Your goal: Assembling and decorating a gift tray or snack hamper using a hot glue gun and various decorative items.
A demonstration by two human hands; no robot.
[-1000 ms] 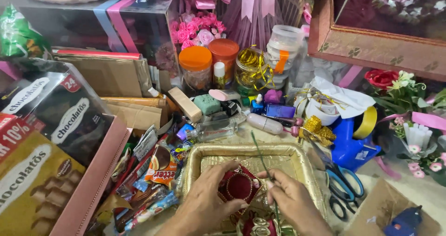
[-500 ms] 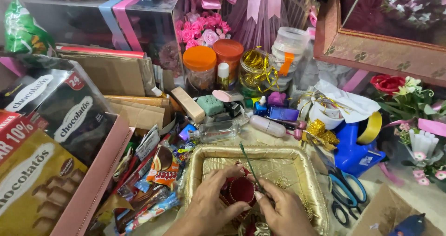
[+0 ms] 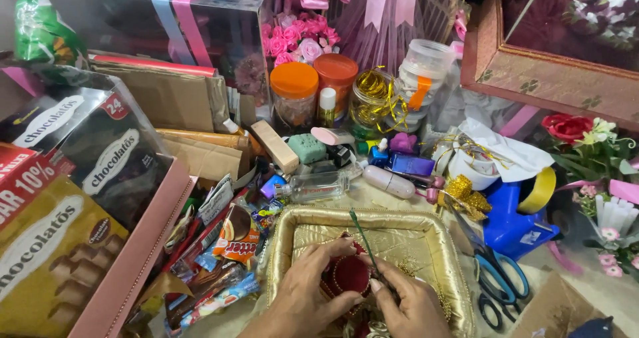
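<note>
My left hand (image 3: 307, 291) closes around the small red ornament (image 3: 349, 276) and keeps it low in the gold tray (image 3: 426, 245), so it does not roll while I work on it. My right hand (image 3: 406, 305) pinches a thin green stem (image 3: 361, 235) just beside the ornament; the stem stands tilted up and away from me, its lower end hidden between my fingers (image 3: 377, 285). I judge that I hold both so close because the piece is small. The tray sits on the desk directly before me, and the blue scissors (image 3: 499, 278) lie just at its right, near my working hand. To my left stand big chocolate boxes: a brown and yellow one (image 3: 46, 245) nearest, with a red corner band, and a dark one (image 3: 100, 158) behind it with white oval labels. Between them and the tray lie small snack packs (image 3: 233, 235) in orange and blue. Behind the tray lies a clear bottle (image 3: 316, 186) on its side, then two jars with orange lids (image 3: 295, 80), a jar with gold ribbon (image 3: 376, 102) and a clear tub (image 3: 426, 72) with an orange strip. A large clear gift box (image 3: 200, 25) with blue and pink ribbon is at the back, and a yellow tape roll (image 3: 542, 188) at the right.
</note>
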